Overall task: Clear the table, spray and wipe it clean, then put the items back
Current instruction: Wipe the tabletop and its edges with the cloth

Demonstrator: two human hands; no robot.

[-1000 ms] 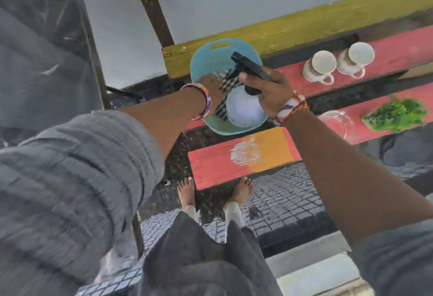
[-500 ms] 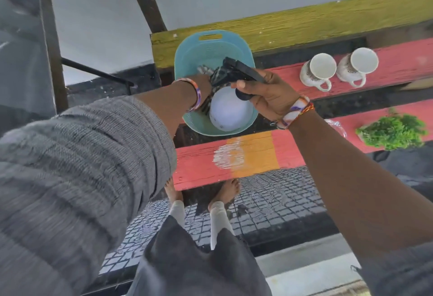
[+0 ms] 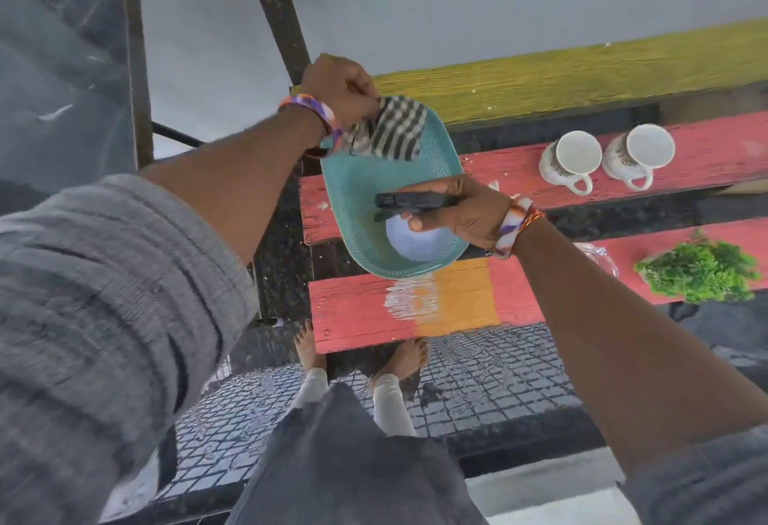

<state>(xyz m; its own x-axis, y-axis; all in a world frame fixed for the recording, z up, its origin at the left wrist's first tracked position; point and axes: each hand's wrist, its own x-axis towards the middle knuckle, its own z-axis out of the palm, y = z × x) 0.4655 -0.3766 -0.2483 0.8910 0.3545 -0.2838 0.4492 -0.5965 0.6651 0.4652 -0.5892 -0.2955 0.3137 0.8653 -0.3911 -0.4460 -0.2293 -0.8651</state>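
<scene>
1. Fingers (image 3: pixel 357 98) of the left hand (image 3: pixel 336 88) are curled tight around a corner of the striped cloth (image 3: pixel 395 130), which hangs from the pinch above the far end of the teal basin (image 3: pixel 353 196).
2. Right hand (image 3: pixel 457 208) wraps the black trigger head of the spray bottle (image 3: pixel 411 242), its fingers closed round the neck; the pale round body of the bottle sits low inside the basin, though whether it rests on the bottom or is lifted clear is hard to tell from this angle.
3. Basin lies across the left end of the red slatted table (image 3: pixel 415 308), bridging the two planks.
4. Clearing looks far from finished: two white mugs (image 3: pixel 573 159) stand side by side on the far plank, a green plant (image 3: pixel 702 275) sits on the near plank to the right, and a clear glass item (image 3: pixel 598 258) shows just beside the right forearm.
5. Judging by the tools in hand, the person is at the stage of collecting cloth and sprayer; spraying, wiping and returning the items all appear to lie ahead.
</scene>
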